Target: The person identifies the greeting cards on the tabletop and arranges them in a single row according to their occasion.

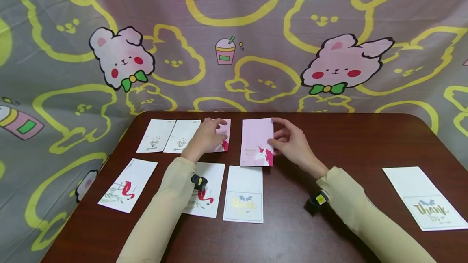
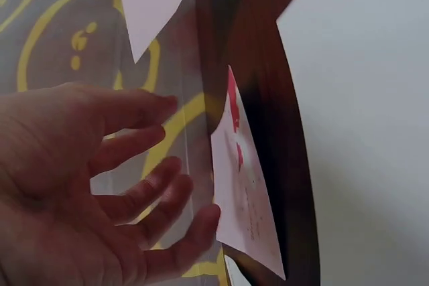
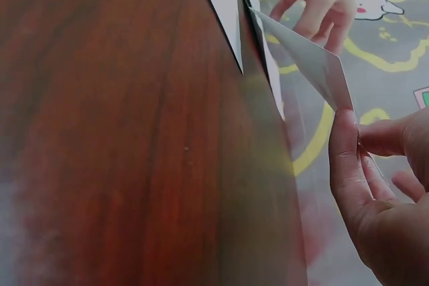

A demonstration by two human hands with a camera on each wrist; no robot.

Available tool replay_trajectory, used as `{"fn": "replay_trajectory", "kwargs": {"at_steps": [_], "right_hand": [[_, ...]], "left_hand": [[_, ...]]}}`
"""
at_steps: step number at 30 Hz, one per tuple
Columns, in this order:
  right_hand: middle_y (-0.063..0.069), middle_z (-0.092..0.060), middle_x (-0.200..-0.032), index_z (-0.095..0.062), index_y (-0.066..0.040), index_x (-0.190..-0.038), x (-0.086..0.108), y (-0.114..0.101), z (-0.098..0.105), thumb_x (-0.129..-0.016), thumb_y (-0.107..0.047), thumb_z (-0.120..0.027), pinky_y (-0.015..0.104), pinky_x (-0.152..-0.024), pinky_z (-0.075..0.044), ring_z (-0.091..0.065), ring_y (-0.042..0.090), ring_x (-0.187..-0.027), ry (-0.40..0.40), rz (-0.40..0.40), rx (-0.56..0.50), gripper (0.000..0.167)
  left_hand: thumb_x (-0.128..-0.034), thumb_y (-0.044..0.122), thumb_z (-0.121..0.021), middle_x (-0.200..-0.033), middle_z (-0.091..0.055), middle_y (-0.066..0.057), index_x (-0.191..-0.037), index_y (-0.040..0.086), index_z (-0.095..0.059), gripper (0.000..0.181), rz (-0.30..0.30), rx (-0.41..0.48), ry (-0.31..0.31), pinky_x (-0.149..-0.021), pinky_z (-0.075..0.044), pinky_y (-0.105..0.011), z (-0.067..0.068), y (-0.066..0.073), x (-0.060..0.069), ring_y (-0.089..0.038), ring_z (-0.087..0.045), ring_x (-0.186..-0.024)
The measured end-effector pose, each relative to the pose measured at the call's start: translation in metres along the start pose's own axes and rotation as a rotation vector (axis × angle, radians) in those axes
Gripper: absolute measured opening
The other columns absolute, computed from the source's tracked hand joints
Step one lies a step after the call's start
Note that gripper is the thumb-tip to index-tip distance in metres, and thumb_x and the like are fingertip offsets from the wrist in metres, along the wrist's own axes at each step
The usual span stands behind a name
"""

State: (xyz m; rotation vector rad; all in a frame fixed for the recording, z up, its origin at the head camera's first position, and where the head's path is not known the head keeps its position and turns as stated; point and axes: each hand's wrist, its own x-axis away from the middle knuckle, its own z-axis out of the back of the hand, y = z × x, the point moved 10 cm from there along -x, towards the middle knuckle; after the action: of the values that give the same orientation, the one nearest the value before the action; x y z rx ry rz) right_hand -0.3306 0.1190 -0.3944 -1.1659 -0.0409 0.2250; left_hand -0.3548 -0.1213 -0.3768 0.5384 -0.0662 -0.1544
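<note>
both tan sleeves, left [image 1: 157, 214] and right [image 1: 380, 218], are running out past the bottom edge. the left forearm is covering part of the nearer-middle flamingo card [image 1: 215, 182]; another flamingo card [image 1: 128, 186] is lying further left. gold lettering on the middle thank-you card [image 1: 244, 180] is looking washed out, while the right-hand thank-you card [image 1: 420, 196] is reaching the frame's edge. beyond, the right hand [image 1: 294, 143] is reaching in from the right, pinching the pink unicorn card [image 1: 256, 137] at its right edge between thumb and fingers. the left hand [image 1: 208, 136] is hovering over the second unicorn card [image 1: 218, 147], mostly hiding it; its fingers are bending loosely, spread apart, holding nothing. its wrist is overlapping one diamond card [image 1: 177, 138], beside another [image 1: 155, 135]. the cartoon-print curtain [image 1: 219, 80] is hanging behind.
</note>
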Motion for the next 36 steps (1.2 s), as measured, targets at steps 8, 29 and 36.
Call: {"fn": "replay_trajectory", "kwargs": {"at_steps": [8, 29, 36], "right_hand": [[0.021, -0.068, -0.106, -0.056, -0.012, -0.143, -0.02, 0.003, -0.013, -0.089, -0.004, -0.077, 0.036, -0.064, -0.063, -0.068, 0.025, -0.078, -0.028, -0.022, -0.018, 0.059], [0.02, -0.063, -0.104, -0.058, -0.003, -0.138, -0.059, 0.011, -0.034, -0.091, -0.007, -0.075, 0.034, -0.063, -0.063, -0.07, 0.018, -0.068, -0.115, -0.092, 0.098, 0.05], [0.021, -0.062, -0.103, -0.059, 0.0, -0.137, -0.064, 0.011, -0.045, -0.09, -0.005, -0.075, 0.035, -0.062, -0.063, -0.07, 0.018, -0.07, -0.137, -0.118, 0.106, 0.05]], "left_hand": [[-0.0954, 0.028, -0.068, -0.149, -0.045, -0.02, -0.148, 0.018, -0.053, 0.056, 0.031, -0.149, -0.091, -0.107, -0.047, -0.058, -0.018, -0.008, -0.004, -0.044, -0.041, -0.134], [-0.1023, 0.036, -0.057, -0.16, -0.037, -0.015, -0.155, 0.024, -0.044, 0.056, 0.007, -0.285, -0.216, -0.107, -0.039, -0.072, -0.031, -0.01, -0.003, -0.047, -0.038, -0.142], [-0.1046, 0.038, -0.054, -0.16, -0.036, -0.014, -0.155, 0.025, -0.045, 0.053, 0.017, -0.264, -0.217, -0.108, -0.038, -0.071, -0.031, -0.013, -0.001, -0.047, -0.037, -0.141]]}}
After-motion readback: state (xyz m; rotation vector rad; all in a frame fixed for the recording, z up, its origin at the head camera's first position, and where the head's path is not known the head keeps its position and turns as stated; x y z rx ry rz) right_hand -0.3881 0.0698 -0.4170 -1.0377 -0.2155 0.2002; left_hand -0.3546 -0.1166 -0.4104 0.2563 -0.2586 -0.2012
